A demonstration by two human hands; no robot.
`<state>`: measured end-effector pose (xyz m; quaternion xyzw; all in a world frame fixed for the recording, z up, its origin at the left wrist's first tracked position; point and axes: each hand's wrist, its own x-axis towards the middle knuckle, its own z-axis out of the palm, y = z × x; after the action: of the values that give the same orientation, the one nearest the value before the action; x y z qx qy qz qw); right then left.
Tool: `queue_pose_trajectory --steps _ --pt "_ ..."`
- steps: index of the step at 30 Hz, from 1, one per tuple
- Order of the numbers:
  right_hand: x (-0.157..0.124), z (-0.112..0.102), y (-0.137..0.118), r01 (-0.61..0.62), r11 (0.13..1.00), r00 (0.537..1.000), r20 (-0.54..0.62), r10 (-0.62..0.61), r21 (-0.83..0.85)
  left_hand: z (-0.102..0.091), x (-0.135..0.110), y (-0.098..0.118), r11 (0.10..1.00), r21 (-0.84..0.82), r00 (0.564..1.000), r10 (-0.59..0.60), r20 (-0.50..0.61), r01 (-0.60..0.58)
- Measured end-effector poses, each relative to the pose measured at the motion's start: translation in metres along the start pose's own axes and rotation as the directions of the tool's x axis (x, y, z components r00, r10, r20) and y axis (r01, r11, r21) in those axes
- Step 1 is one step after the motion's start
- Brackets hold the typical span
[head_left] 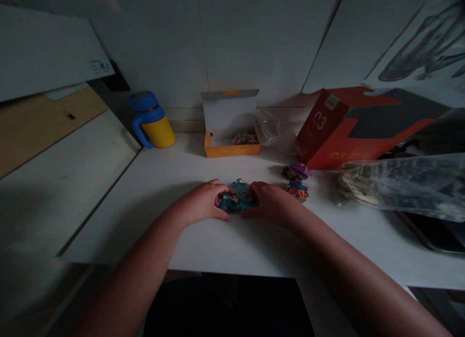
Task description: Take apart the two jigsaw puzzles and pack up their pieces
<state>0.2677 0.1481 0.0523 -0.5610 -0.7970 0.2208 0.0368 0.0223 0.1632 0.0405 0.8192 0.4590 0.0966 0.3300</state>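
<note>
Several joined teal jigsaw puzzle pieces (238, 199) lie on the white table between my hands, with a lighter piece at the far side. Around the left edge of the pieces curl the fingers and thumb of my left hand (209, 200). My right hand (267, 201) grips the right edge in the same way, fingers bent over it. Parts of the pieces under both hands are hidden. Just beyond my right hand sit two small stacks of colourful puzzle pieces, a purple stack (296, 171) and a blue and red stack (300, 190).
Against the wall stands an open orange box (232, 151) holding more pieces, a clear plastic bag (274, 131) beside it. A blue and yellow mug (158, 126) is at the back left. A red box (321, 128) and a filled plastic bag (399, 184) occupy the right.
</note>
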Motion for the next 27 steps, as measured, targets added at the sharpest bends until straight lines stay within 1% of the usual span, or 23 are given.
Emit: queue_pose_trajectory --steps 5,11,14,19,22,24,27 --pt "0.000 0.001 -0.004 0.013 1.000 1.000 -0.021 -0.013 0.009 -0.001 -0.001 0.012 0.995 0.093 0.999 0.042 -0.006 -0.041" --pt "-0.001 -0.001 -0.002 0.047 0.997 0.999 -0.005 -0.047 0.058 0.002 -0.001 0.008 0.994 0.109 1.000 0.022 -0.014 -0.020" --pt "-0.002 -0.005 0.004 0.058 0.993 0.998 -0.018 -0.056 0.100 0.003 -0.002 0.006 0.998 0.068 1.000 0.016 -0.024 -0.014" --pt "-0.003 -0.009 0.009 0.051 0.983 0.998 0.019 -0.055 0.177 0.005 -0.003 0.005 0.995 -0.093 0.999 -0.045 0.010 0.045" --pt "-0.001 -0.006 0.010 0.056 0.983 0.998 0.003 -0.057 0.176 0.006 -0.001 0.003 0.983 -0.177 0.998 -0.050 0.024 0.053" --pt "0.000 -0.004 0.011 0.060 0.982 0.998 -0.007 -0.060 0.177 0.007 0.000 0.001 0.979 -0.194 0.998 -0.057 0.037 0.063" --pt "0.000 -0.001 0.012 0.065 0.978 0.998 -0.022 -0.062 0.198 0.008 0.002 -0.002 0.983 -0.163 0.996 -0.077 0.043 0.083"
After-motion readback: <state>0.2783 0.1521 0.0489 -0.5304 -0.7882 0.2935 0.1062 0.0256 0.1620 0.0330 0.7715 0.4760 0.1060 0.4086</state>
